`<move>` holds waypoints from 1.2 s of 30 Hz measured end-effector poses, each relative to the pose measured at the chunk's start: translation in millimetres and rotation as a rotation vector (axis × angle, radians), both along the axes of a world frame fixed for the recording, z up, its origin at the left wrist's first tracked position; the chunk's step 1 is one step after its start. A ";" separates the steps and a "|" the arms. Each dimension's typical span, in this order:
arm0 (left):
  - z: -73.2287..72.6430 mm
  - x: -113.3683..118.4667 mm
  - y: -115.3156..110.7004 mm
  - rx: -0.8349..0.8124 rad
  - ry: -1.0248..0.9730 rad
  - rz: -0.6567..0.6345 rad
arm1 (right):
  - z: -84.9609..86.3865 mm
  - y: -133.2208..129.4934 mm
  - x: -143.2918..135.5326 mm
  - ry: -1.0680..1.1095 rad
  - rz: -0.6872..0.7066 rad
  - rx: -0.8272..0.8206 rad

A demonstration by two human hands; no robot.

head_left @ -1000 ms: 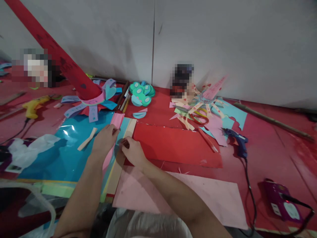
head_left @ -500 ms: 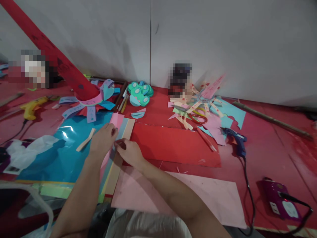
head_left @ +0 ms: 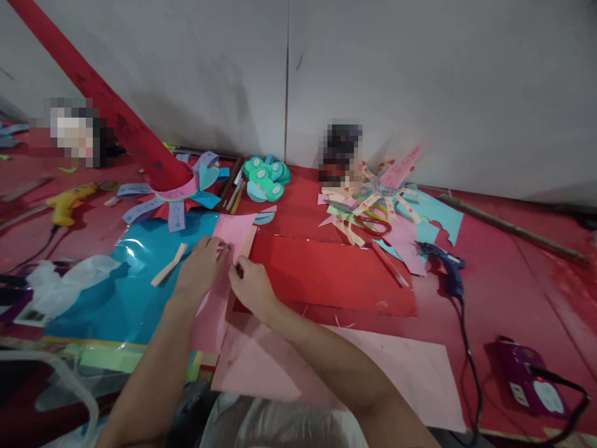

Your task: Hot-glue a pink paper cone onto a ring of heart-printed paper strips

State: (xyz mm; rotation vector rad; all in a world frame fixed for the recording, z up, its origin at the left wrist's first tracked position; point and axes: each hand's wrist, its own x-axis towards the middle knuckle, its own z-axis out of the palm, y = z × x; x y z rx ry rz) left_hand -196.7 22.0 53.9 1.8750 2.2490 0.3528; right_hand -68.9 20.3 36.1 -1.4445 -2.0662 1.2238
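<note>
red tabletop [head_left: 494, 274] bears a glossy blue sheet [head_left: 125, 305], a red rectangular sheet [head_left: 326, 274] and, between them, a long pink paper sheet [head_left: 217, 302], partly behind the left forearm [head_left: 163, 354]; a dark-blue glue gun [head_left: 450, 267] lies rightward. the left hand [head_left: 201, 264], fingers bent, rests on the pink sheet; the right hand [head_left: 252, 283] curls at its edge, whether pinching i cannot tell.

No text, brand or number can be read. Lettering shows on the pink cone [head_left: 405, 167] at two o'clock, too small and blurred to make out. At nine o'clock, the purple strips [head_left: 176, 214] carry faint writing and small star-like blue marks, the words unclear. Dark marks on the red cone [head_left: 122, 124], toward ten o'clock, spell nothing legible. The purple box [head_left: 532, 373] at four o'clock has pale patches, unreadable.
</note>
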 end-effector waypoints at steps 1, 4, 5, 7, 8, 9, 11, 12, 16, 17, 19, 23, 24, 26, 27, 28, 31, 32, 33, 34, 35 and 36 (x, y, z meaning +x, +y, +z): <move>0.6 1.3 -0.3 -0.014 0.017 0.008 | 4.3 1.1 10.2 -0.040 0.011 0.041; 1.3 4.4 -0.9 -0.046 0.074 -0.024 | 14.8 5.1 53.4 -0.145 -0.026 0.083; 0.7 4.7 -1.0 -0.044 0.080 -0.040 | 16.8 6.9 71.4 -0.143 -0.046 0.083; -2.0 4.3 -1.0 -0.033 0.103 -0.056 | 18.2 11.3 110.8 -0.126 -0.100 0.061; -3.7 3.8 -1.0 -0.028 0.122 -0.058 | 18.0 13.8 131.2 -0.155 -0.162 0.059; -5.2 3.3 -0.9 -0.026 0.143 -0.057 | 17.5 16.1 151.2 -0.204 -0.222 0.067; -7.7 2.7 -1.0 -0.030 0.174 -0.054 | 16.4 20.2 188.2 -0.291 -0.295 0.090; -8.6 2.4 -1.3 -0.035 0.179 -0.058 | 16.2 21.8 204.1 -0.347 -0.316 0.096; -12.6 0.2 -3.3 -0.018 0.163 -0.123 | 17.1 25.9 245.5 -0.477 -0.337 0.121; -13.9 -0.8 -3.7 -0.009 0.154 -0.145 | 17.6 26.7 250.3 -0.489 -0.340 0.128; -16.0 -2.8 -4.3 -0.002 0.126 -0.191 | 19.0 27.6 254.5 -0.520 -0.345 0.135; -14.1 -1.8 -4.7 -0.012 0.125 -0.237 | 25.8 25.8 248.7 -0.718 -0.361 0.079; -12.6 -0.3 -4.9 -0.006 0.142 -0.238 | 29.0 24.4 246.1 -0.794 -0.379 0.065; -9.7 3.0 -5.3 0.004 0.172 -0.247 | 37.2 21.4 241.2 -0.932 -0.441 0.079; -8.7 4.3 -5.6 0.008 0.181 -0.261 | 41.8 20.1 238.7 -0.976 -0.475 0.109; -8.3 5.2 -5.8 0.013 0.188 -0.278 | 46.2 19.3 236.0 -0.985 -0.497 0.148; -9.6 5.0 -6.2 0.025 0.206 -0.330 | 54.2 19.6 222.1 -0.798 -0.485 0.219; -10.5 4.1 -6.2 0.028 0.211 -0.339 | 54.0 20.3 214.3 -0.683 -0.451 0.199; -11.4 3.1 -6.2 0.030 0.215 -0.345 | 52.4 21.0 204.7 -0.574 -0.405 0.144; -12.2 2.1 -6.0 0.029 0.214 -0.348 | 49.4 21.4 193.2 -0.473 -0.353 0.097; -12.7 1.1 -5.8 0.026 0.208 -0.351 | 45.3 21.4 180.2 -0.364 -0.282 0.051; -13.0 0.3 -5.6 0.024 0.197 -0.353 | 40.6 21.0 166.0 -0.260 -0.223 0.010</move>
